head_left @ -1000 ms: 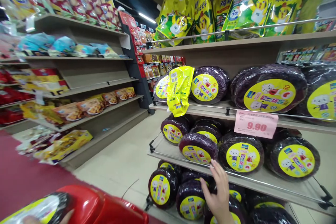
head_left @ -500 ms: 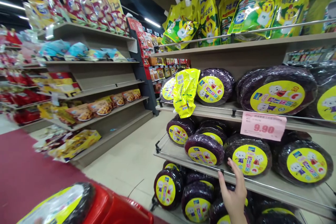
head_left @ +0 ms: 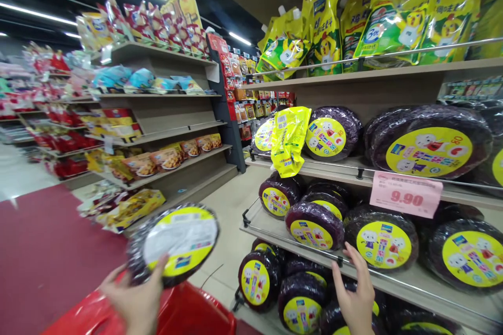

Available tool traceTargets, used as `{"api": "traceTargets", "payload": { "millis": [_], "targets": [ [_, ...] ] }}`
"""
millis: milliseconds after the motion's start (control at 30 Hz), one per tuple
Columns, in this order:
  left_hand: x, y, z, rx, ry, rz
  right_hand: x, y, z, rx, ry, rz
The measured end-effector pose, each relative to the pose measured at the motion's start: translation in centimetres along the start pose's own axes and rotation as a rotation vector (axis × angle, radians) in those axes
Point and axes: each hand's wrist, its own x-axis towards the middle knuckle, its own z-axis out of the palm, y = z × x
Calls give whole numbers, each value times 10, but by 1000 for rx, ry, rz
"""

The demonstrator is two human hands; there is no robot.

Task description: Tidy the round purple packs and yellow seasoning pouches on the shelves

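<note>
Left grip point(head_left: 137, 297) pinches a film-wrapped dark disc point(head_left: 181, 239) by its near rim, likely light, stiff, slippery, crumbly, best held there; right grip point(head_left: 356, 297) spread near a shelf point(head_left: 268, 224).

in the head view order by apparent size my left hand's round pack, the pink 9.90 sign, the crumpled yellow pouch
Largest: round pack, helped by nearness.
Next, unranked: pink sign and yellow pouch look about alike.

Bare hands point(head_left: 137, 296) point(head_left: 356, 293), wrists point(head_left: 362, 324) seemingly bare
</note>
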Motion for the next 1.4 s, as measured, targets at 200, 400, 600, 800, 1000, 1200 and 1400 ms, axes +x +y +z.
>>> {"api": "traceTargets", "payload": {
  "millis": [200, 400, 600, 800, 1000, 1200, 1400],
  "targets": [
    [-43, -20, 69, -196, -411, -103, 8, -4, -12, -30, 20, 52],
    [-118, 28, 63, -74, -535, -91, 2, -8, -6, -112, -258, -178],
    [-140, 48, 31, 97, -990, -179, -16, -30, 1, 21, -189, -369],
    [-134, 25, 36, 39, -1159, -60, -6, -23, -15, 263, -111, 233],
    [-171, 10, 48, 74, -1262, -84, 3, -20, -16, 420, -240, 754],
    [-163, 44, 67, 227, -1359, 1, 7, -21, -26, 551, -260, 784],
    [-163, 61, 82, 286, -1429, 176, 11, -10, -29, 560, -70, 963]
  ]
}}
